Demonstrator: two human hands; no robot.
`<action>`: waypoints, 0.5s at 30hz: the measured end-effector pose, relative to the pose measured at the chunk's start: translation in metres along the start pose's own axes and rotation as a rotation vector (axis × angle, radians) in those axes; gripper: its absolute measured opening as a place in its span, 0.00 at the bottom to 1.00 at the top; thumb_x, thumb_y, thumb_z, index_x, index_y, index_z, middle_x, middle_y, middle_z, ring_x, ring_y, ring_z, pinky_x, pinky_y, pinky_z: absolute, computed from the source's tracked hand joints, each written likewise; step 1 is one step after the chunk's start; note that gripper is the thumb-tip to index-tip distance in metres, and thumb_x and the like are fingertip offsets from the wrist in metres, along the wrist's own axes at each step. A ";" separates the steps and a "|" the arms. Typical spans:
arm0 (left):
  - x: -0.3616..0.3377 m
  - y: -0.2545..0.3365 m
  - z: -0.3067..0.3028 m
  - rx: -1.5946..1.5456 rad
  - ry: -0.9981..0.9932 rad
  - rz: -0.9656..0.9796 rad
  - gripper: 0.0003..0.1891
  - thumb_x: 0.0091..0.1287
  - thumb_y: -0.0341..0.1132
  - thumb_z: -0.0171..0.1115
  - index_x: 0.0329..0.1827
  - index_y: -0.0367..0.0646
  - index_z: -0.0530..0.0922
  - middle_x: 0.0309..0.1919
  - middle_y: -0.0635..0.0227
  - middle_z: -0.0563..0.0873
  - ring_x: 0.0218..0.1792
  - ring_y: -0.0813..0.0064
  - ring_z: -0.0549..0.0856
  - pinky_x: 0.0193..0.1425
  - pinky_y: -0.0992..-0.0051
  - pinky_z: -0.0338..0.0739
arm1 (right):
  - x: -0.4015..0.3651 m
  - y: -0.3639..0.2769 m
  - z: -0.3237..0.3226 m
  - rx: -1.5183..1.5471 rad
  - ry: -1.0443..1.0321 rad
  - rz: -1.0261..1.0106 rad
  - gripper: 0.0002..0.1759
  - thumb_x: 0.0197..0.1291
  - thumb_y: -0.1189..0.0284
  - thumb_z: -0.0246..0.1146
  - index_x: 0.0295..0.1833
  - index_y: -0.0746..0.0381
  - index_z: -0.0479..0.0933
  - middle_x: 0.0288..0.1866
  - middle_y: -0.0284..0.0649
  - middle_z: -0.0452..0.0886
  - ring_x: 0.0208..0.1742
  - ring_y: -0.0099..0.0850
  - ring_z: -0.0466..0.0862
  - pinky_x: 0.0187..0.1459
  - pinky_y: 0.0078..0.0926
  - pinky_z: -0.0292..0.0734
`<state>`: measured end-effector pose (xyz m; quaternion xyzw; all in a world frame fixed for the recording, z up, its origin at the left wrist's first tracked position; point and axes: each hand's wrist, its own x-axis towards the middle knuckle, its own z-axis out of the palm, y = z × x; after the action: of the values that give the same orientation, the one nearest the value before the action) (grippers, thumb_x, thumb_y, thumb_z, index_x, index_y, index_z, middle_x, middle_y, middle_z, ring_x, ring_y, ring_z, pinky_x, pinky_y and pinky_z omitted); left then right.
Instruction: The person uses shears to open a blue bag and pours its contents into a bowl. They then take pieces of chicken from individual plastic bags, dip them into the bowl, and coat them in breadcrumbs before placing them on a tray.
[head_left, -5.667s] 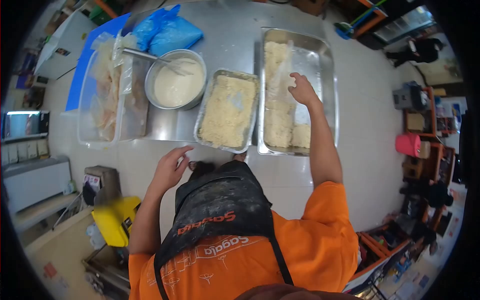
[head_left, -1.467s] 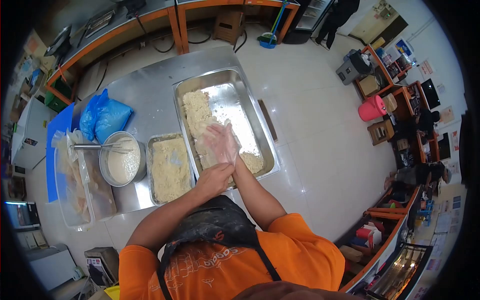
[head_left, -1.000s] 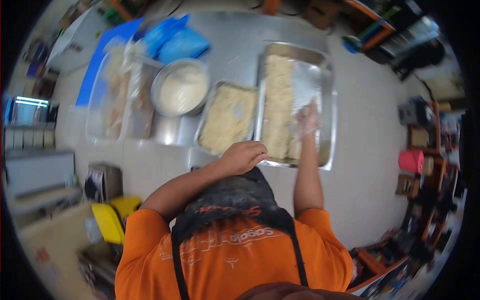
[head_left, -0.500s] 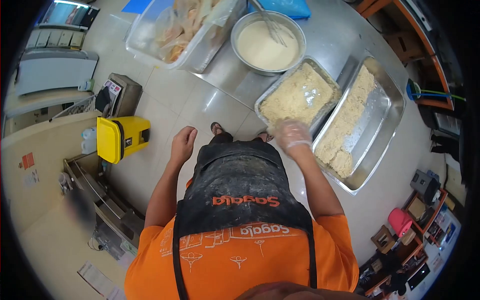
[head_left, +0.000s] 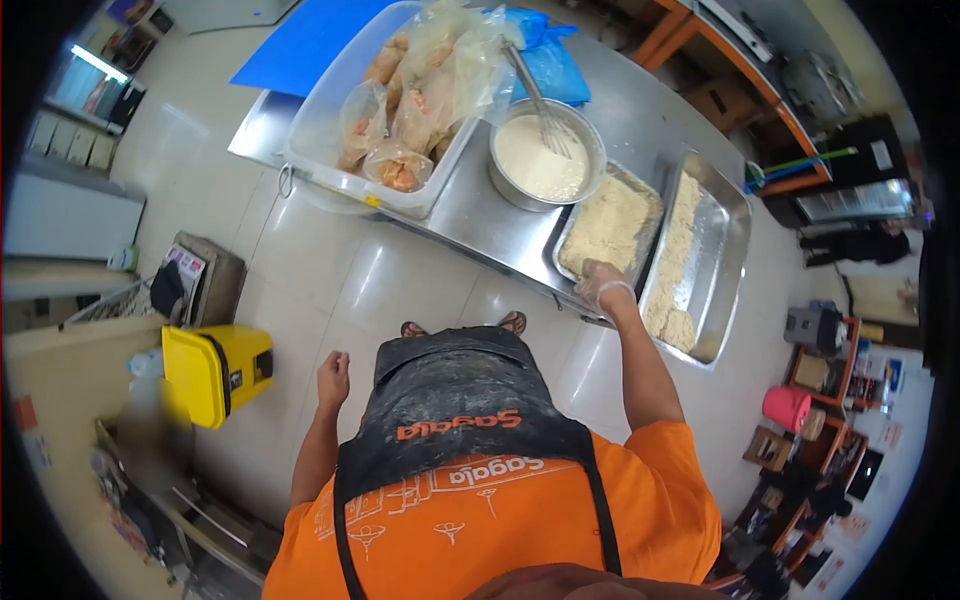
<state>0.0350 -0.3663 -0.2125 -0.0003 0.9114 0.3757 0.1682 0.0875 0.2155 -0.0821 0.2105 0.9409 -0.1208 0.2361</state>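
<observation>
My right hand, in a clear plastic glove, is at the near edge of a metal tray of pale crumbs; its fingers are bent over the crumbs, and what they may hold is hidden. My bare left hand hangs over the floor beside the apron, its fingers curled, with nothing visible in it. Left of the crumb tray stands a bowl of cream-coloured batter with a whisk resting in it. A deeper metal pan on the right has a strip of crumbs along its left side.
A clear tub with bagged orange-brown food sits on the steel table. Behind the bowl lies a blue plastic bag. A yellow bin stands on the floor at left. One person is at the far right.
The view has shifted, showing more of the tub and table. My right hand remains at the crumb tray's near edge, and my left hand is still low at the side.
</observation>
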 end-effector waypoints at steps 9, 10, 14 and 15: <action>0.040 -0.062 -0.046 0.046 -0.056 0.006 0.16 0.74 0.40 0.55 0.38 0.33 0.79 0.22 0.56 0.82 0.25 0.68 0.81 0.33 0.67 0.73 | 0.012 0.012 0.019 -0.065 0.045 0.155 0.19 0.55 0.64 0.65 0.50 0.61 0.79 0.49 0.54 0.84 0.53 0.49 0.84 0.52 0.42 0.81; 0.044 -0.062 -0.052 0.054 -0.072 0.000 0.16 0.74 0.40 0.55 0.38 0.34 0.79 0.22 0.56 0.82 0.25 0.68 0.80 0.33 0.66 0.73 | 0.006 0.007 0.011 -0.058 -0.005 0.157 0.19 0.55 0.63 0.66 0.50 0.61 0.79 0.50 0.54 0.84 0.53 0.49 0.84 0.53 0.42 0.80; 0.066 -0.063 -0.057 0.051 -0.044 0.020 0.16 0.73 0.41 0.56 0.39 0.34 0.79 0.22 0.55 0.82 0.25 0.67 0.81 0.34 0.65 0.73 | -0.010 0.016 -0.007 0.140 0.161 0.167 0.20 0.57 0.58 0.66 0.47 0.62 0.80 0.49 0.54 0.84 0.51 0.50 0.84 0.53 0.43 0.79; 0.070 -0.064 -0.056 0.037 -0.053 0.021 0.16 0.72 0.41 0.56 0.39 0.34 0.79 0.22 0.55 0.82 0.25 0.67 0.81 0.34 0.65 0.74 | -0.006 0.023 -0.017 0.183 0.223 0.247 0.20 0.57 0.58 0.66 0.46 0.62 0.80 0.48 0.55 0.84 0.51 0.50 0.84 0.52 0.44 0.79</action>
<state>-0.0400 -0.4414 -0.2409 0.0223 0.9132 0.3605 0.1885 0.0958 0.2394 -0.0680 0.3570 0.9134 -0.1518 0.1233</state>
